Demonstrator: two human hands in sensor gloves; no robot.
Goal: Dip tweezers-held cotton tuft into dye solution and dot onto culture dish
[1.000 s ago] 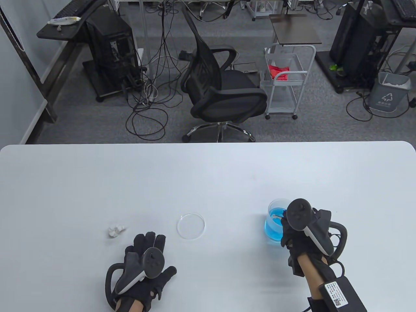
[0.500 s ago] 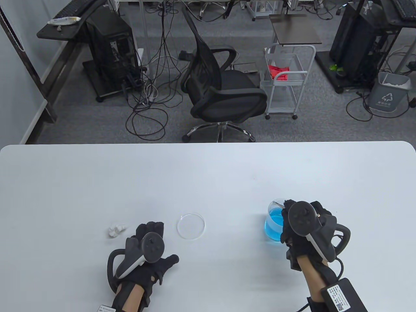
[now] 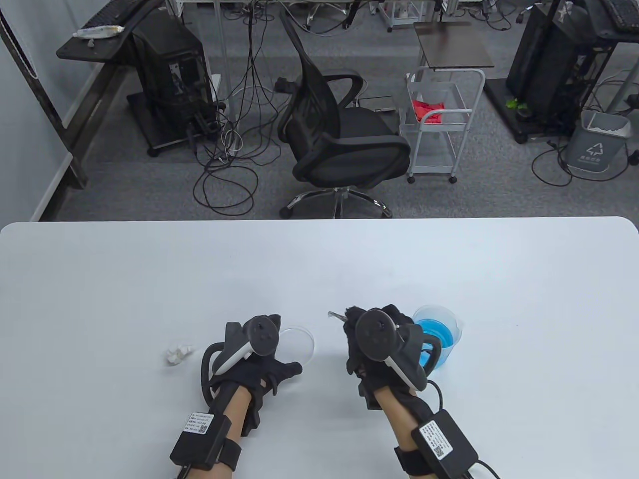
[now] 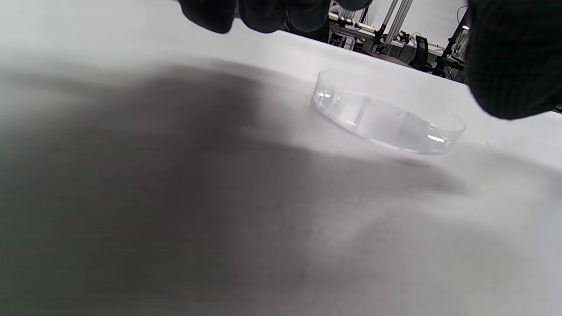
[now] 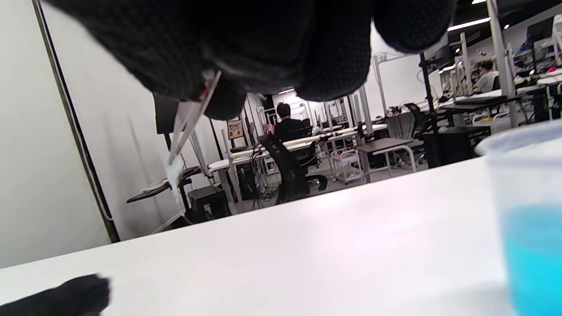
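My right hand (image 3: 352, 319) pinches metal tweezers (image 3: 335, 315), whose tip points left toward the clear culture dish (image 3: 305, 341). In the right wrist view the tweezers (image 5: 189, 117) hang from my fingers with a small pale tuft (image 5: 174, 169) at the tip, above the table. The beaker of blue dye (image 3: 440, 335) stands just right of that hand and also shows in the right wrist view (image 5: 532, 219). My left hand (image 3: 282, 345) lies open at the dish's left edge. In the left wrist view its fingers (image 4: 263, 13) and thumb (image 4: 513, 57) hover around the dish (image 4: 386, 120) without touching it.
A small pile of white cotton (image 3: 177, 353) lies left of my left hand. The white table (image 3: 319, 269) stretches far beyond the hands. An office chair (image 3: 344, 129) and a cart (image 3: 439, 124) stand on the floor past the far edge.
My right hand has lifted the tweezers out of the beaker and moved left toward the dish. My left hand has moved forward and right to the dish's left edge.
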